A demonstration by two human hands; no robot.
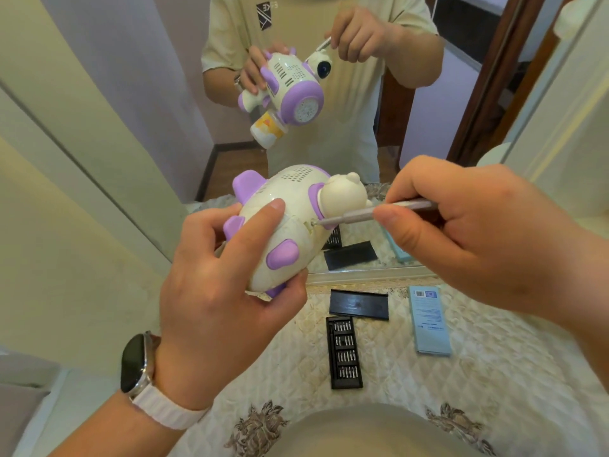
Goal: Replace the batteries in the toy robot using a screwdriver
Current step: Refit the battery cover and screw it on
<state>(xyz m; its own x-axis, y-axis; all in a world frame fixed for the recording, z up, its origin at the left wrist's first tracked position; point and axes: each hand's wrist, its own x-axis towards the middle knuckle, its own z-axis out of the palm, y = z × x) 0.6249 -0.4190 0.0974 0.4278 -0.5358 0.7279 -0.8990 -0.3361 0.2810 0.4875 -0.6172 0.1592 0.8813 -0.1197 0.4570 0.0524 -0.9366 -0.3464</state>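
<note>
Dark-faced smartwatch (133, 362) on white band (164, 412), beige short-sleeved T-shirt (349, 127), dark chest logo (263, 15)

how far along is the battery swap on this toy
Early. Done: the bit tray lies open and the screwdriver is out. In hand: the left hand grips the toy robot while the right hand holds the screwdriver tip at a screw on its body. Left: the cover looks still on; no batteries show.

One toy robot (296, 240), one screwdriver (356, 214), two hands (214, 291) (461, 232) — one bit case (344, 352), one blue box (430, 321)
</note>
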